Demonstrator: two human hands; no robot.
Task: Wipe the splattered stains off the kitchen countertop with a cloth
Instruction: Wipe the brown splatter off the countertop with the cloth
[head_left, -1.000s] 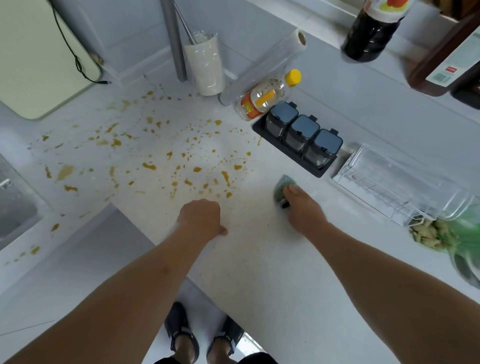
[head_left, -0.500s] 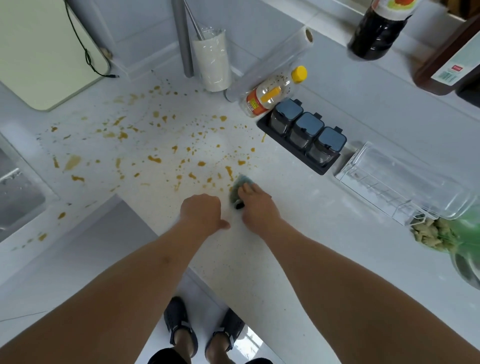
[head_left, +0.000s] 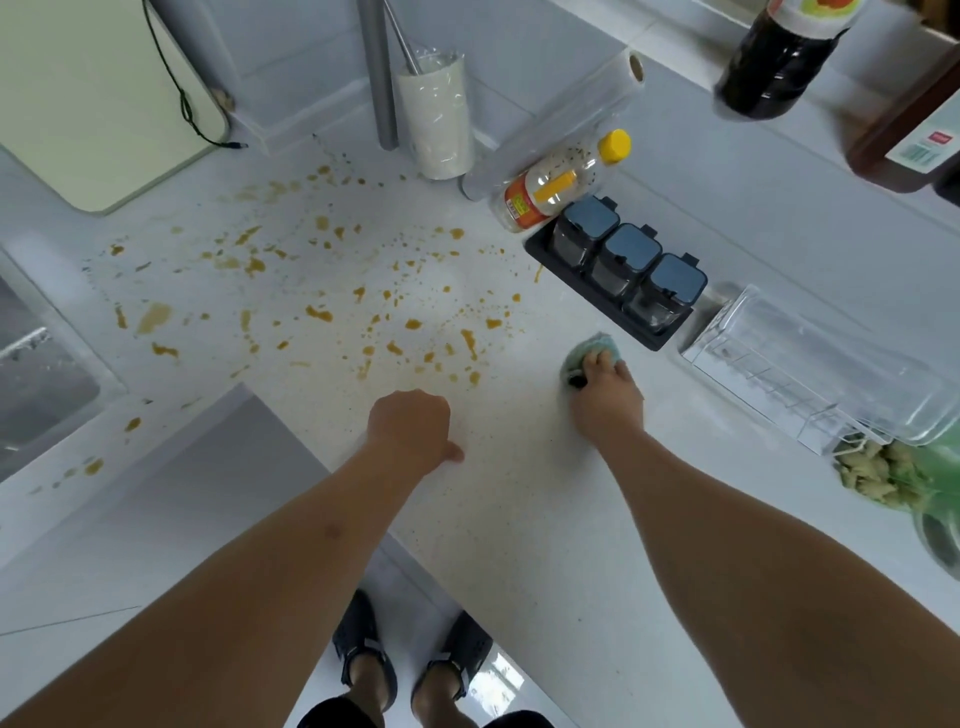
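Your right hand (head_left: 605, 397) was pressed down on the crumpled pale green cloth (head_left: 589, 352), fingers curled over it and gripping it against the white speckled countertop (head_left: 519, 519) — right at the near corner of the black tray of three dark-lidded seasoning jars (head_left: 621, 270). That put the cloth to the right of the mess, just clear of the nearest orange-brown splattered stains (head_left: 363, 317), which spread leftward across the countertop toward the steel sink (head_left: 36, 374). Your left hand (head_left: 410, 431) sat as a fist on the counter near the front edge, fingers curled under and holding nothing, thumb poking out to the right. Behind the splatter stood a clear yellow-capped bottle with an orange label (head_left: 558, 189), lying tilted beside a roll of clear film (head_left: 566, 124) — and a white cup (head_left: 436, 117) next to the grey metal pole (head_left: 379, 73). Off to your right lay a clear plastic box (head_left: 810, 369).
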